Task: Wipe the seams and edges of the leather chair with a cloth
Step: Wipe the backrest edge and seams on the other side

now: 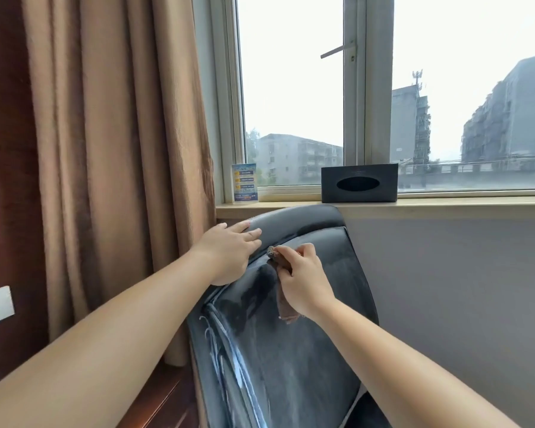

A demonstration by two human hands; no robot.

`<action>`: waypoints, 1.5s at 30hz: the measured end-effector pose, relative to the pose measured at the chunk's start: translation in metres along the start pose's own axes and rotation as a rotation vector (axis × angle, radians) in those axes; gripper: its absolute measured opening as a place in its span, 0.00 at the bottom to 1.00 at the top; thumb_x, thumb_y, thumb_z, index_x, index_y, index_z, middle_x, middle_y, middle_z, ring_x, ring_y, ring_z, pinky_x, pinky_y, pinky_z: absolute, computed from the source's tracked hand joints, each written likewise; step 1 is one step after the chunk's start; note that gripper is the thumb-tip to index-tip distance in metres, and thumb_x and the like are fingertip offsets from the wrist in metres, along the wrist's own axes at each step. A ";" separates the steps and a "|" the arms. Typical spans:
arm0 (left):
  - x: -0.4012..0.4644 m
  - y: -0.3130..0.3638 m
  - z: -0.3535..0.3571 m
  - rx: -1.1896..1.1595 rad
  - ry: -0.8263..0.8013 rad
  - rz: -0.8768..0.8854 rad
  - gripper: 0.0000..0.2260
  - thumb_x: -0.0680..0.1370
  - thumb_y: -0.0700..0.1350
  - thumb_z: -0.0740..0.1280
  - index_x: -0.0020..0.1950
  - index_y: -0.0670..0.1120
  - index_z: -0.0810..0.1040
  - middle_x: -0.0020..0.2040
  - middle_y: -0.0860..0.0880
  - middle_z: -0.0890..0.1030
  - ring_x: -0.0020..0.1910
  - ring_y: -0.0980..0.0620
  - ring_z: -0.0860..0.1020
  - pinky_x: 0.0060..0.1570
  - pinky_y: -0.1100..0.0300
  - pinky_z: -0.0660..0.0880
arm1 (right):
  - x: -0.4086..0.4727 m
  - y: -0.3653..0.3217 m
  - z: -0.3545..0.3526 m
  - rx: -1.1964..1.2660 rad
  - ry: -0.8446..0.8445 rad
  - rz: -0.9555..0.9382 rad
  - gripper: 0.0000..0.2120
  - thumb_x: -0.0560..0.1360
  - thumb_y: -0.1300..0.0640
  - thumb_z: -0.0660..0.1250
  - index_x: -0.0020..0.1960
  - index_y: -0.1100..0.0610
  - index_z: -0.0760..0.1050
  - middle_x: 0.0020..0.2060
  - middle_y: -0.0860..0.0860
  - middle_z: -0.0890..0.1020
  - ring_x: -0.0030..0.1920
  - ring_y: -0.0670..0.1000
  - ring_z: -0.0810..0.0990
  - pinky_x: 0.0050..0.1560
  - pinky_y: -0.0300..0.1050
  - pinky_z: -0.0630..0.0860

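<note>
Both forearms reach to the chair (306,350) back. Left hand (229,251) lies flat, fingers straight, on its top edge; right hand (300,273) pinches a brown cloth (283,299) at the upper seam. Wiping is underway; next, probably drag the cloth down the groove.

The single head-worn wide-angle view looks forward and slightly down, close over the chair (291,335) back, facing the window (352,103) beyond.

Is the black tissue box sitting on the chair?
No, the black tissue box stands on the wooden windowsill, behind the dark leather chair.
</note>
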State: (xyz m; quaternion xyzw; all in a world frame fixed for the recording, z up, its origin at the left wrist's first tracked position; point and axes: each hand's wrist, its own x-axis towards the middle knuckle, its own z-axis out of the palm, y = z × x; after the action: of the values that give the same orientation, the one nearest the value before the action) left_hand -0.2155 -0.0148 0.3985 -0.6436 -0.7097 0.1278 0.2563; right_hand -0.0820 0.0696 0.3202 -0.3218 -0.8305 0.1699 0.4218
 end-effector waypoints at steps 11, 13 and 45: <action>0.040 -0.004 0.008 -0.055 0.037 0.026 0.23 0.84 0.44 0.48 0.79 0.53 0.51 0.79 0.59 0.47 0.78 0.56 0.43 0.73 0.54 0.60 | 0.040 0.026 0.015 -0.094 0.034 0.073 0.18 0.80 0.54 0.55 0.67 0.42 0.69 0.57 0.48 0.68 0.60 0.51 0.66 0.54 0.48 0.73; 0.043 -0.002 0.009 -0.037 0.047 0.025 0.23 0.84 0.44 0.47 0.79 0.53 0.51 0.79 0.58 0.47 0.78 0.56 0.43 0.72 0.53 0.61 | 0.046 0.028 0.015 -0.070 0.046 0.136 0.18 0.79 0.54 0.55 0.67 0.42 0.69 0.58 0.49 0.68 0.61 0.52 0.67 0.55 0.49 0.73; 0.048 0.019 0.005 -0.080 0.053 -0.117 0.22 0.83 0.47 0.49 0.77 0.54 0.59 0.79 0.59 0.51 0.75 0.40 0.55 0.65 0.47 0.64 | 0.069 0.046 0.015 -0.100 0.154 0.224 0.17 0.80 0.53 0.53 0.67 0.45 0.69 0.56 0.53 0.70 0.56 0.56 0.73 0.46 0.46 0.72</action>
State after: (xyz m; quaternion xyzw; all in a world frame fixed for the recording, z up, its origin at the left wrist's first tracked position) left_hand -0.2044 0.0357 0.3943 -0.6141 -0.7436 0.0671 0.2559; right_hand -0.1068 0.1499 0.3268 -0.4451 -0.7620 0.1494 0.4461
